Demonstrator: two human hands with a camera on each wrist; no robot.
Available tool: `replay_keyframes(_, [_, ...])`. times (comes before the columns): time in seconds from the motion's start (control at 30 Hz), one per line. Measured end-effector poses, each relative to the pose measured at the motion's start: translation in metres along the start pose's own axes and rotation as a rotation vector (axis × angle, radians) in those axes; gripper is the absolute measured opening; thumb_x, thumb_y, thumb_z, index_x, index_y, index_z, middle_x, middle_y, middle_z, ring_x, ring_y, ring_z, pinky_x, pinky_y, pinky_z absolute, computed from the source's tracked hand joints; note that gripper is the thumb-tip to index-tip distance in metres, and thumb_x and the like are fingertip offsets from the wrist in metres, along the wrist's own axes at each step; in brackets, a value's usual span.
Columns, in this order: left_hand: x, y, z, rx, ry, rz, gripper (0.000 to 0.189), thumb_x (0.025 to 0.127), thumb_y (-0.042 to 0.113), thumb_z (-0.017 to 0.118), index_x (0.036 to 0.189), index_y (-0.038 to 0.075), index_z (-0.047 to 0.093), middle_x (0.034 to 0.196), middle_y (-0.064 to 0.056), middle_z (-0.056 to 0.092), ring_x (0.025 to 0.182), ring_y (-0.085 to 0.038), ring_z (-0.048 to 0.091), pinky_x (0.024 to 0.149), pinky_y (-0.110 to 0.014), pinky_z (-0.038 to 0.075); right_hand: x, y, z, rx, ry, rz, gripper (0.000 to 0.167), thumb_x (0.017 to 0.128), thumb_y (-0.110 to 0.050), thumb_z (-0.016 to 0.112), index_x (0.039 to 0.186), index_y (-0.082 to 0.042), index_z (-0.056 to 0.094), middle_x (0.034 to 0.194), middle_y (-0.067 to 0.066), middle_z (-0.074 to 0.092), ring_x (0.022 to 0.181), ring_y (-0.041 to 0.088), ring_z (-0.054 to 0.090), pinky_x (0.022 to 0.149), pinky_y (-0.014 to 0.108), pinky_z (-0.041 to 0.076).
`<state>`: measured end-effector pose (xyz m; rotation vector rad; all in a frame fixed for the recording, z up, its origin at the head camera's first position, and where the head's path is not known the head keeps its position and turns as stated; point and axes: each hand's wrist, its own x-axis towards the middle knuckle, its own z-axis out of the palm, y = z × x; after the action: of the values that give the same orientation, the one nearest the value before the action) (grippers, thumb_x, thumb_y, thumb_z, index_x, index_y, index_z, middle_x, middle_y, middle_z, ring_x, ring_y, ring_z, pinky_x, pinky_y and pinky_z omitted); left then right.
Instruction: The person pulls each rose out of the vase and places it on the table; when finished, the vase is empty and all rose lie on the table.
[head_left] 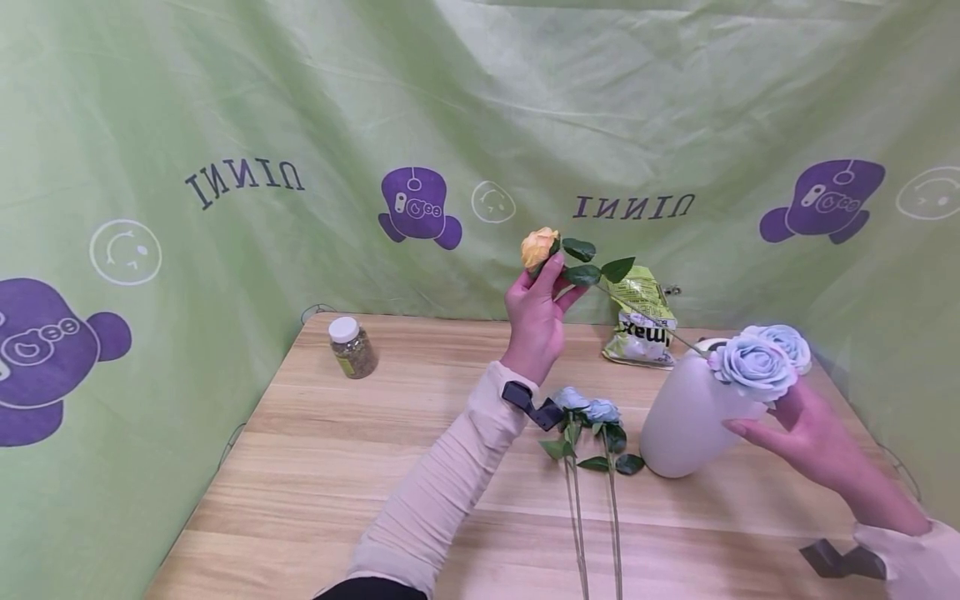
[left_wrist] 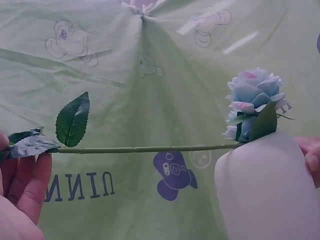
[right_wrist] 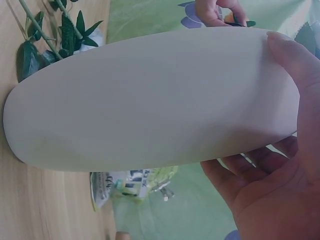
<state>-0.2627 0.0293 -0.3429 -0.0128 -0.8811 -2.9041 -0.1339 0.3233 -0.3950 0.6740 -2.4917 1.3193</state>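
My left hand [head_left: 536,321] pinches a yellow artificial rose [head_left: 539,249] just below its bloom, among green leaves. Its stem [left_wrist: 150,149] runs across to the mouth of a white vase [head_left: 682,421]; blue blooms hide the stem's far end. Two light blue roses [head_left: 756,367] stand in the vase, heads at the rim. Around the vase's upper part, my right hand [head_left: 817,433] holds it, thumb [right_wrist: 295,57] on one side and fingers on the other. In the head view the vase leans to the right. Two more blue roses [head_left: 592,407] lie on the table left of it.
Behind the vase, a green and white bag [head_left: 641,325] stands at the table's back edge. A white-capped jar [head_left: 352,348] sits at the back left of the wooden table [head_left: 300,500]. Green printed cloth [head_left: 330,100] encloses the table at the back and sides.
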Motion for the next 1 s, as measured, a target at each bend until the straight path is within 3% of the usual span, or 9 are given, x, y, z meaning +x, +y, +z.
replay_keyframes(0.33, [0.008,0.010,-0.011,-0.013,0.063,-0.016,0.008,0.091,0.008,0.072,0.097,0.008,0.067,0.086,-0.004,0.067,0.074,-0.015,0.069,0.072,-0.031,0.066,0.000,0.001,0.000,0.005,0.004,-0.010,0.092,0.072,0.020,0.072,0.152,-0.005,0.035,0.140,-0.025,0.050,0.125,-0.016,0.047,0.097,-0.004,0.040])
replay_keyframes(0.6, [0.010,0.014,-0.015,-0.028,0.069,-0.017,0.011,0.090,0.010,0.073,0.099,0.006,0.067,0.090,-0.006,0.068,0.077,-0.017,0.071,0.074,-0.031,0.066,-0.001,0.002,0.000,-0.010,0.009,0.005,0.093,0.072,0.019,0.073,0.153,-0.006,0.034,0.140,-0.026,0.048,0.125,-0.018,0.046,0.096,-0.004,0.040])
replay_keyframes(1.0, [0.016,0.022,-0.032,-0.032,0.124,-0.076,0.007,0.091,0.011,0.072,0.094,0.007,0.067,0.096,-0.011,0.067,0.078,-0.017,0.071,0.077,-0.029,0.065,-0.001,0.003,0.001,0.000,0.017,-0.012,0.095,0.071,0.021,0.072,0.153,-0.005,0.033,0.140,-0.026,0.049,0.124,-0.017,0.047,0.096,-0.003,0.041])
